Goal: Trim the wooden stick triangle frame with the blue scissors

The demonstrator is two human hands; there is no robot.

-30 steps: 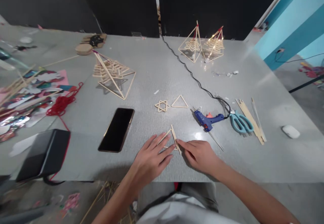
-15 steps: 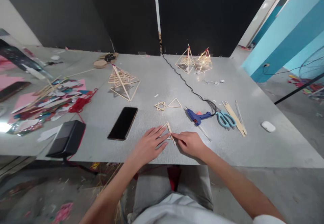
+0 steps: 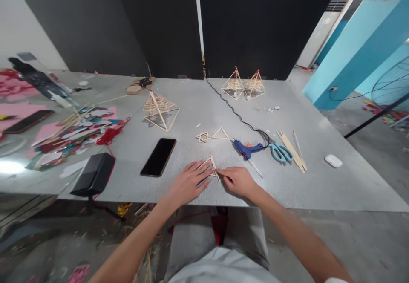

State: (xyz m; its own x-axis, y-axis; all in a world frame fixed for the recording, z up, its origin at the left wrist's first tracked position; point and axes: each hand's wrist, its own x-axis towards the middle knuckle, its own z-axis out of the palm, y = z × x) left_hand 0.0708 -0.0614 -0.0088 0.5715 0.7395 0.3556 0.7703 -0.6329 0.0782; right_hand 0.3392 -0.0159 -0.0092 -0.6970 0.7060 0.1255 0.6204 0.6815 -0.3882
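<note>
Flat on the table, fingers spread, my left hand (image 3: pixel 189 182) presses over a small triangle of thin wooden sticks (image 3: pixel 207 161), covering part of it. My right hand (image 3: pixel 239 181) has its index finger stretched against the wooden stick (image 3: pixel 213 163) along the triangle's right side, with the other fingers curled under. That stick juts past the triangle's lower corner. Just beyond lie a small stick star (image 3: pixel 203 137) and another stick triangle (image 3: pixel 220 133). A blue glue gun (image 3: pixel 246 148) with a clear glue stick (image 3: pixel 255 168) is to the right.
Light-blue scissors (image 3: pixel 280 152), flat wooden sticks (image 3: pixel 292 151) and a white case (image 3: pixel 333 160) lie right. Left are a phone (image 3: pixel 159 157), a black box-shaped device (image 3: pixel 94 174), red yarn (image 3: pixel 111 134) and cluttered craft materials. Stick pyramids (image 3: pixel 162 111) stand farther back; a black cord (image 3: pixel 234 111) crosses the table.
The view has shifted slightly, showing more of the left side. Both hands keep nearly the same place on the sticks. Lights glowing on the rear right pyramid now look unlit.
</note>
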